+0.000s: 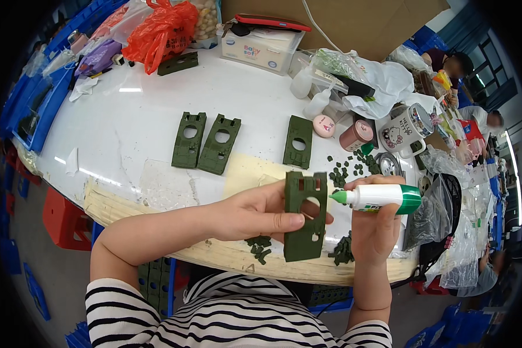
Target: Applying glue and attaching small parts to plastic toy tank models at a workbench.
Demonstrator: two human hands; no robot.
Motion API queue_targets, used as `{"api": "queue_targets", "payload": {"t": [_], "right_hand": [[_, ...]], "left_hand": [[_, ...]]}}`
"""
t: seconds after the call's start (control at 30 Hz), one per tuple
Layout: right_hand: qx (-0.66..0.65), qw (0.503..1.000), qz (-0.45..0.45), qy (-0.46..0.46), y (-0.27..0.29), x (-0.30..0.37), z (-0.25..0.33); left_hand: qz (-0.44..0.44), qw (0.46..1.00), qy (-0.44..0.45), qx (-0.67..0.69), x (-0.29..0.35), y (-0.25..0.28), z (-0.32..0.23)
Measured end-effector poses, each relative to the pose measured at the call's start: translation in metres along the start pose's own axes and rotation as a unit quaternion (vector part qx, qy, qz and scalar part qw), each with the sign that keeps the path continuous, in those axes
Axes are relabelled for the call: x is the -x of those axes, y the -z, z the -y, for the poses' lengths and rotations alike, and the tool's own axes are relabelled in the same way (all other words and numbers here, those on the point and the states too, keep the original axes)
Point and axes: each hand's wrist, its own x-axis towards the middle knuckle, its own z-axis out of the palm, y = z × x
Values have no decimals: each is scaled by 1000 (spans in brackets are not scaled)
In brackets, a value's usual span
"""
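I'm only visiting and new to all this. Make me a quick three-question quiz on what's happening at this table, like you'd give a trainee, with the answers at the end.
1. True or false: the left hand holds a dark green part that has a large round hole.

2. Multiple choice: the right hand holds a white bottle. What colour is its pointed tip?
A) red
B) green
C) black

3. Short answer: what thing with a handle stands just to the right of the pink canister?

Key:
1. True
2. B
3. A white mug
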Motion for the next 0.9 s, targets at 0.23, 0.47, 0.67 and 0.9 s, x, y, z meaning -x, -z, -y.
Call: {"api": "queue_targets", "payload": {"t": [0.23,0.47,0.67,0.9], "right_hand": [[66,997,49,5,-6,3,-3],[101,993,54,25,-3,4,-4],[94,993,59,29,-4,4,-4],[131,989,54,32,-2,4,-5]], "left_hand": [[54,996,51,-39,1,4,12],[44,996,62,-37,2,3,8],[37,996,60,-48,2,2,7],[41,995,60,-64,2,3,8]]}}
